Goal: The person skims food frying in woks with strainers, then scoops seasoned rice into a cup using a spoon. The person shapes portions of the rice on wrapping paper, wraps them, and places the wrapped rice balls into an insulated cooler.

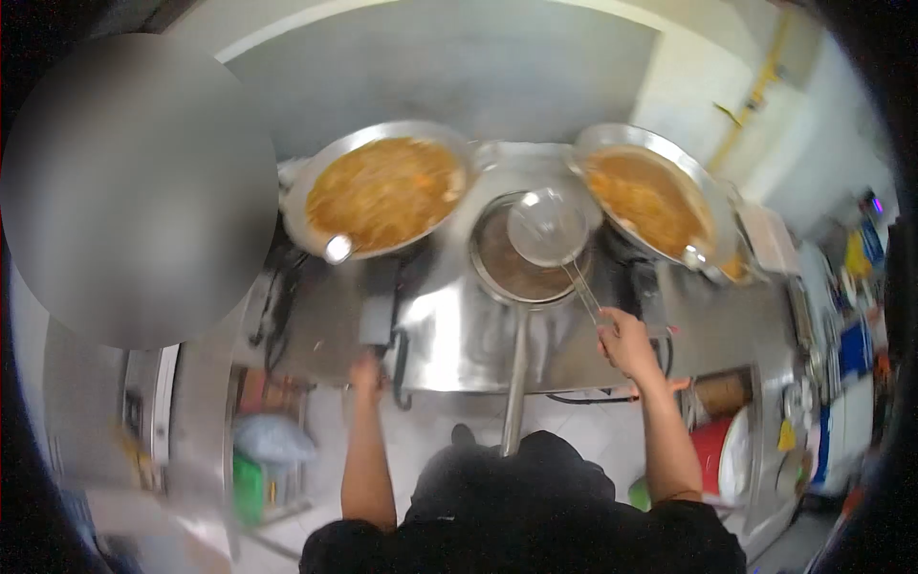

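Note:
My right hand is closed round the thin wire handle of a round mesh strainer. The strainer hangs over a long-handled pan, covering part of its upper right; the frame does not show whether they touch. The pan's inside looks brownish, and its handle points toward my body. At the stove's front edge, my left hand is smeared by motion. Just beyond it is a flat grey rectangular piece; whether the fingers grip anything is unclear.
Two large metal woks of orange-brown food in liquid flank the pan: a left wok and a right wok. They sit on a steel stove. Below right is a red bucket; below left, a green crate. A blurred patch covers the upper left.

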### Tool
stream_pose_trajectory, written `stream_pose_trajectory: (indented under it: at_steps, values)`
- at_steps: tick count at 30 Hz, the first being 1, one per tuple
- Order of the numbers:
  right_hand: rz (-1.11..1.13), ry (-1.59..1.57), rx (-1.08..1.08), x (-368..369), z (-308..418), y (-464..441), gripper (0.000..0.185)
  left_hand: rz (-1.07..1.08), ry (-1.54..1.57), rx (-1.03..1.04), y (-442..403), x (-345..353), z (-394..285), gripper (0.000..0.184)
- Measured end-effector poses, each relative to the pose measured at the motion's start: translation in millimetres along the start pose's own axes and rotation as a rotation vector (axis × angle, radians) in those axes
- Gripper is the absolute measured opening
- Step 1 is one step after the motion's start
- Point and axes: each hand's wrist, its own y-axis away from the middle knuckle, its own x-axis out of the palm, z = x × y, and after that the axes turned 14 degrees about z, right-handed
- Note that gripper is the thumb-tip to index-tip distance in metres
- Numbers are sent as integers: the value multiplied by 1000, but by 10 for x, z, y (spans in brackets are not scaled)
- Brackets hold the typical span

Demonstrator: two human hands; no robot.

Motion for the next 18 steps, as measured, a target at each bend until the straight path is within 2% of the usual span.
stream_pose_trajectory:
  at_steps: [3, 4, 5, 6, 7, 9, 10, 12, 15, 18]
  values:
    - [-150, 112, 44, -1107, 668, 271, 32, 76, 639, -124, -217, -145, 143, 35]
    - [-183, 155, 87, -1454, 783, 197, 30, 163, 679, -121, -289, -194, 227, 35]
    - [-171, 429, 171, -1818, 510, 42, 26, 242, 728, -123, -307, -250, 350, 35]
    - [-273, 612, 148, -2142, 87, -207, 22, 320, 776, -112, -363, -284, 400, 35]
    - [-375, 798, 117, -2429, -213, -409, 19, 317, 767, -103, -411, -294, 458, 35]
    - [-380, 966, 283, -2839, -342, -589, 21, 297, 755, -74, -467, -278, 536, 37]
    - [-353, 1003, 328, -3029, -523, -677, 21, 208, 754, -68, -496, -222, 518, 36]
    - [-292, 1067, 419, -3267, -1102, -827, 22, 22, 743, -57, -520, -140, 477, 35]
    - [-233, 1099, 409, -3478, -1631, -907, 21, 26, 724, 11, -621, -210, 579, 33]
    - [-205, 1047, 358, -3493, -2047, -1085, 20, -61, 671, -44, -619, -175, 591, 27]
